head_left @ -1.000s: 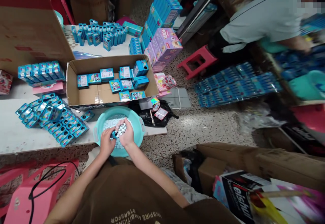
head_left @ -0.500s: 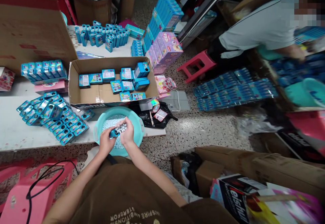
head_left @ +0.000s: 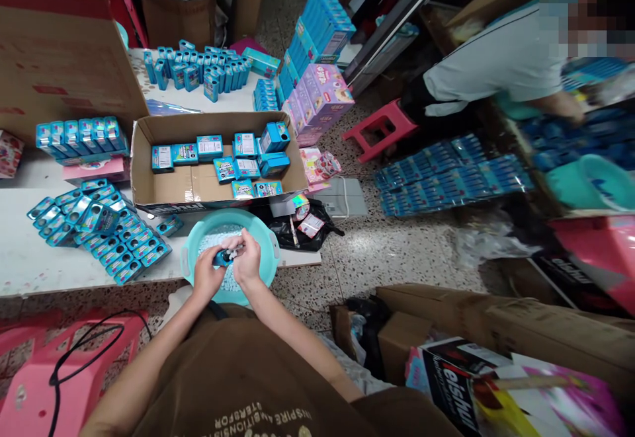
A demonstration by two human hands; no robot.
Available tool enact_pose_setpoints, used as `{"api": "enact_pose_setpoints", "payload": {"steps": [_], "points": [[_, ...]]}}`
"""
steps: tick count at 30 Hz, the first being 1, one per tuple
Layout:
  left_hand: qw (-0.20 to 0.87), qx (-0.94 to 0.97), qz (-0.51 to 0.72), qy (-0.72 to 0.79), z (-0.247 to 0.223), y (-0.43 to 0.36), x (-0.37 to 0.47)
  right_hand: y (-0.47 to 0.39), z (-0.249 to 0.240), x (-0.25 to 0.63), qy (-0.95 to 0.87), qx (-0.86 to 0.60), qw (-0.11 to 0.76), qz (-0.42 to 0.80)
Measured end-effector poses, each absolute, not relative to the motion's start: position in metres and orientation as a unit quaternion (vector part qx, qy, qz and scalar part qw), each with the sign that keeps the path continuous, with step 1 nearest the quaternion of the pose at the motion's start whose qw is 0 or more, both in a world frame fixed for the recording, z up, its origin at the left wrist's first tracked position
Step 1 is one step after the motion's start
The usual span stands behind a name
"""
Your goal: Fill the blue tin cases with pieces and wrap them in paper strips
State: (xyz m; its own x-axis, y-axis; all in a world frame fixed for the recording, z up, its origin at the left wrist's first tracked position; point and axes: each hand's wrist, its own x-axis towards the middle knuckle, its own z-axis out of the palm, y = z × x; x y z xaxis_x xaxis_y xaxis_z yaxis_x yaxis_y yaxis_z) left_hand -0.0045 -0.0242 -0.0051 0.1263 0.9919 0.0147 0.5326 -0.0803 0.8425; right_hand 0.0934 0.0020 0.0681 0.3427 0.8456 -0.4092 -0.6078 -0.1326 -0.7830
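Over the round teal plastic basin [head_left: 265, 238] of small white candies [head_left: 214, 240], the left hand [head_left: 207, 276] grips a small blue rectangular tin [head_left: 221, 258]; the right hand [head_left: 247, 260], cupped around white candies, touches it.

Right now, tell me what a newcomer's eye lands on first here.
Blue everywhere: the open blue tins fanned out on the white table at left, and more in the cardboard box behind. At centre, the left hand holds a small blue tin over a teal basin of white candies while the right hand cups some.
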Motion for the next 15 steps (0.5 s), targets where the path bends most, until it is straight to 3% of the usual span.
{"api": "enact_pose_setpoints", "payload": {"steps": [15], "points": [[0.387, 0.618, 0.332, 0.598, -0.0029, -0.0175, -0.0021, 0.0025, 0.0741, 0.0881, -0.155, -0.466, 0.658, 0.571]]}}
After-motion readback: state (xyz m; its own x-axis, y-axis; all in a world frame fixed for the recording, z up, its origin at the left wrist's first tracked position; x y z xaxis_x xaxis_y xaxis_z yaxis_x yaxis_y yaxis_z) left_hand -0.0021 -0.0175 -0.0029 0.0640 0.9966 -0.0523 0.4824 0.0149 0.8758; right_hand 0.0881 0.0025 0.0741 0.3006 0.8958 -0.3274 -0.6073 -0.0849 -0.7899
